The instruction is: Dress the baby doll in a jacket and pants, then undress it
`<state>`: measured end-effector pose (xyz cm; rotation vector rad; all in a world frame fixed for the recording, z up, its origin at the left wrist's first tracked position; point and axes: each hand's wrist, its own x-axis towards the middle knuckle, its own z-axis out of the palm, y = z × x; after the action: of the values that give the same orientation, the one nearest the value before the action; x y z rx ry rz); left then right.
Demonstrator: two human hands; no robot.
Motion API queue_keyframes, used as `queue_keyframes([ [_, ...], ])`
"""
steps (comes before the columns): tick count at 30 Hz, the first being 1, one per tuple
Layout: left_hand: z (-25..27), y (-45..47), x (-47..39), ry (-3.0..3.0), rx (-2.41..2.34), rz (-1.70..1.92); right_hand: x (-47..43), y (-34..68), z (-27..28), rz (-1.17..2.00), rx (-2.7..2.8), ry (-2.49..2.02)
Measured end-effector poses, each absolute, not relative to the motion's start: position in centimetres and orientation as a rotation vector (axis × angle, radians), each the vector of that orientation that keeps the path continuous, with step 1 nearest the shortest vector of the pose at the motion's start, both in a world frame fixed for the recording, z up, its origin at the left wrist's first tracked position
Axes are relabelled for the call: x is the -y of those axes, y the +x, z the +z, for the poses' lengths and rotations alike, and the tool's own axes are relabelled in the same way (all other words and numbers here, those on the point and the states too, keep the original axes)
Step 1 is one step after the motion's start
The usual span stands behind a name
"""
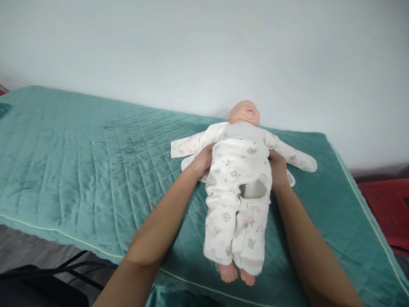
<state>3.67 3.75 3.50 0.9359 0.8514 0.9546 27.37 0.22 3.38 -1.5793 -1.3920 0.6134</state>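
A baby doll [245, 112] lies on its back, its feet [227, 273] toward me. White printed baby pants [235, 175] cover its legs and reach up to the chest, with an opening at the crotch. Under them is a long-sleeved white top [191, 144], its sleeves spread out to both sides and its lower flaps lying open beneath the body. My left hand [203, 162] is closed on the pants at the left side of the doll's waist. At the opposite side my right hand [277, 167] also grips the pants; its fingertips are hidden behind the doll.
A green quilted cover [79, 162] spreads over the table, with a pale wall [191, 51] behind it. Red items [385, 209] stand past the right edge. A black object with thin dark legs [38, 285] is at the lower left.
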Motion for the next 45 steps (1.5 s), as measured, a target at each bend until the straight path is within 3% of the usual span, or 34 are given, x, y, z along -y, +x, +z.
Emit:
queue_keyframes([
  [19, 3.5, 3.9, -2.9, 1.381, -1.096, 1.216, -0.3, 27.7, 2.9, 0.384, 1.458, -1.691],
  [33, 2.7, 4.1, -3.8, 1.232, -1.114, 1.150, -0.4, 27.3, 3.4, 0.511, 1.320, -1.664],
  [45, 1.3, 3.5, -4.8, 1.389, -1.327, 1.339, -1.3, 28.0, 2.2, 0.499, 1.215, -1.625],
])
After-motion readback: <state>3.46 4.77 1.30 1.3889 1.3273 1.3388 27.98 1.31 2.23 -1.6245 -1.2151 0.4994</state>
